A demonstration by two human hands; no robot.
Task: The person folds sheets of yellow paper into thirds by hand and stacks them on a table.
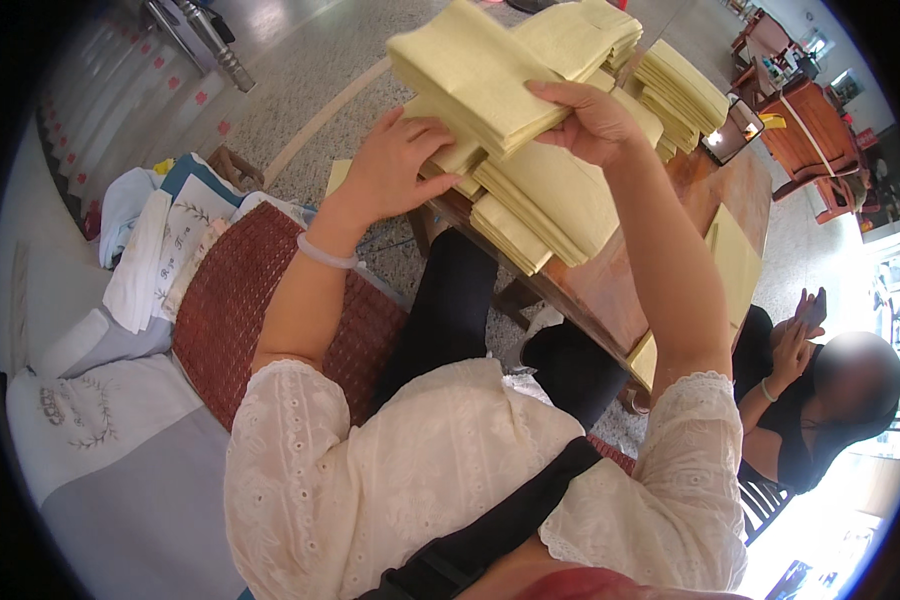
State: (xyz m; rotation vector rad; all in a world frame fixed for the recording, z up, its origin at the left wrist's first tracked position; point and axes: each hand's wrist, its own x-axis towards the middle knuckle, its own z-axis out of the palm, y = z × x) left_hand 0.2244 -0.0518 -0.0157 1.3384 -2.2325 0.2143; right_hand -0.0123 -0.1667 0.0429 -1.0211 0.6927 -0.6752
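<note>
My right hand (596, 124) grips the right end of a thick bundle of folded yellow paper (472, 75), thumb on top and fingers underneath, holding it above other stacks. Beside the bundle's lower left side is my left hand (394, 161), its fingers apart over the edge of a lower yellow stack; whether the fingertips touch that stack I cannot tell. Below the held bundle, more folded yellow paper stacks (547, 202) lie at the edge of the wooden table (600, 292). Further yellow stacks (679, 90) stand behind my right hand.
A phone or tablet (733, 131) leans near the back stacks. Flat yellow sheets (731, 262) lie on the table's right. A seated person (787, 405) at the right holds a phone. Printed cloths (142, 420) and a woven brown mat (232, 322) are at my left.
</note>
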